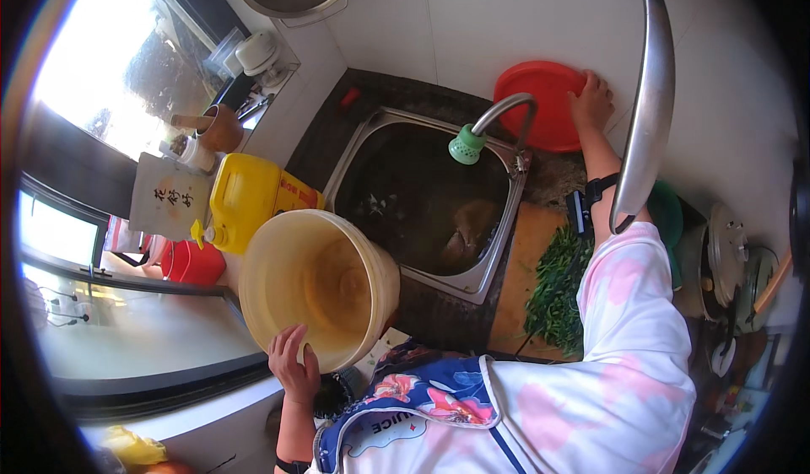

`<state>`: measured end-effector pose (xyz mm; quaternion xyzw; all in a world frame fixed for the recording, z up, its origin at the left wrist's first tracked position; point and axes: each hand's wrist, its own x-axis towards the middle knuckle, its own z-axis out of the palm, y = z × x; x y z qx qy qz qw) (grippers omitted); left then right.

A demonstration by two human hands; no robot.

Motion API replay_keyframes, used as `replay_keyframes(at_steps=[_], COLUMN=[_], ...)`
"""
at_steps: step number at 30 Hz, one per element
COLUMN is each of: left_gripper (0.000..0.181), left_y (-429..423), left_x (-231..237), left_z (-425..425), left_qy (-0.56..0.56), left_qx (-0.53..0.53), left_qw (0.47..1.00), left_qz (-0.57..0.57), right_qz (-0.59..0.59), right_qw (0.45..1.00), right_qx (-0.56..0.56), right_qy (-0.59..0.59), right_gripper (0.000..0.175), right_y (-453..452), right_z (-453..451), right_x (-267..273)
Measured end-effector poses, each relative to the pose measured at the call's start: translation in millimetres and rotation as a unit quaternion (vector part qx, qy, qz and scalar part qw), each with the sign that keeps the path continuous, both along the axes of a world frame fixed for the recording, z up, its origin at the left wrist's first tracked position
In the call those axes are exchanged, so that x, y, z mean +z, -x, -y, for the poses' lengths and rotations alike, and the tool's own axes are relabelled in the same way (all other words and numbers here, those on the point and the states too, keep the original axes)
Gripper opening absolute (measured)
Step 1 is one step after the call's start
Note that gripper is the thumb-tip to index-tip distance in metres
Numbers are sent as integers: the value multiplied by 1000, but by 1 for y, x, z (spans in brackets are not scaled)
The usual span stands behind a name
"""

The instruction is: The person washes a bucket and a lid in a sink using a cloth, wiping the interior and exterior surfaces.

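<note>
Fingers spread, my left hand (295, 361) is at the rim of a large, stained, cream plastic bucket (316, 284), tilted with its mouth towards me; how firmly it grips is unclear. My right hand (593, 102) reaches past the tap and rests on the edge of a round red plastic basin (539, 104) leaning against the tiled wall. Between the two lies a steel sink (423, 271) with dark water, and a brownish lump (471, 224) is partly under the surface. A curved tap with a green spray head (467, 145) hangs over it.
Chopped greens (557, 290) lie on a wooden cutting board (516, 265) right of the sink. A yellow plastic jug (253, 192) stands left, by the window sill. A long steel utensil (652, 94) hangs near my right arm. Pots with lids (724, 252) stand at the far right.
</note>
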<state>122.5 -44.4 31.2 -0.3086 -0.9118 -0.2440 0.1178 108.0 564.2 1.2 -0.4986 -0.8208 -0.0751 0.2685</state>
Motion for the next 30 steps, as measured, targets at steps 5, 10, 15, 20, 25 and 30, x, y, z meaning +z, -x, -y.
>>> replay_keyframes(at_steps=[5, 10, 15, 20, 25, 30], left_gripper=[27, 33, 38, 45, 47, 17], left_y=[-1, -1, 11, 21, 20, 25], left_x=[1, 3, 4, 9, 11, 22], left_z=[6, 3, 22, 41, 41, 21], left_qy=[10, -7, -41, -80, 167, 214], left_qx=[-6, 0, 60, -10, -254, -349], left_qw=[1000, 999, 994, 995, 953, 910], left_qz=[20, -37, -80, -53, -12, 70], right_qz=[-105, -363, -633, -705, -467, -262], right_qw=[991, 928, 742, 550, 418, 500], right_qx=[62, 69, -3, -3, 190, 246], right_qy=[-55, 53, 221, 448, 756, 788], right_gripper=[46, 32, 26, 19, 34, 50], right_y=[-1, -26, -38, -56, -82, -78], right_z=[13, -19, -1, 110, 236, 342], right_x=[4, -24, -44, -60, -106, -59])
